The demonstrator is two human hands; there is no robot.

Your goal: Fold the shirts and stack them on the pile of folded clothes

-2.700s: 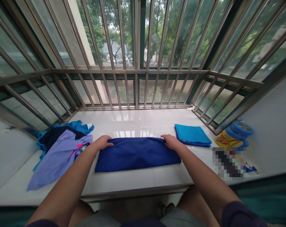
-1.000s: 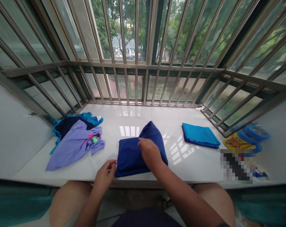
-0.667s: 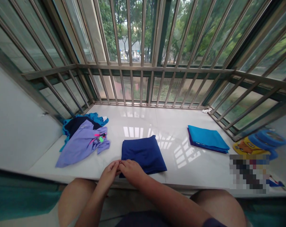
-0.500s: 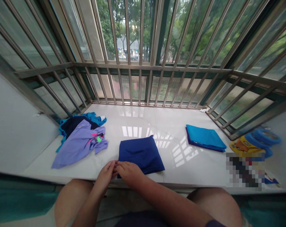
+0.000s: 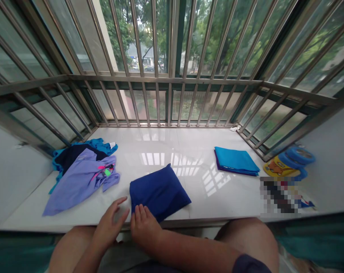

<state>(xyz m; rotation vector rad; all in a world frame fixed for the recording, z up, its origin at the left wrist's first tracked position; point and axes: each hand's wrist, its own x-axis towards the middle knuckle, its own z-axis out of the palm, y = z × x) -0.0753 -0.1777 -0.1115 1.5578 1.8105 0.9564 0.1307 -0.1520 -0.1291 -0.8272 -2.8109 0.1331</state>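
Note:
A dark blue folded cloth [image 5: 160, 191] lies on the white sill in front of me, turned at an angle. My right hand [image 5: 143, 223] rests with its fingertips on the cloth's near left corner, fingers stretched out side by side. Just left of it, my left hand [image 5: 112, 220] is off the cloth, with thumb and fingers apart and nothing between them. Farther left sits a loose heap of clothes: a lilac garment [image 5: 78, 182] on top of a black one [image 5: 75, 159] and a bright blue one [image 5: 99, 146].
A neat folded stack of bright blue cloth [image 5: 237, 160] over purple lies at the right. Beyond it stand a blue and yellow container [image 5: 287, 163] and a blurred-out item [image 5: 280, 197]. Metal window bars [image 5: 169, 80] close off the back of the white sill [image 5: 160, 146].
The dark blue cloth has turned, its left side swinging nearer to me. My hands have come apart, the left one opening and moving off to the left. The view has shifted rightward.

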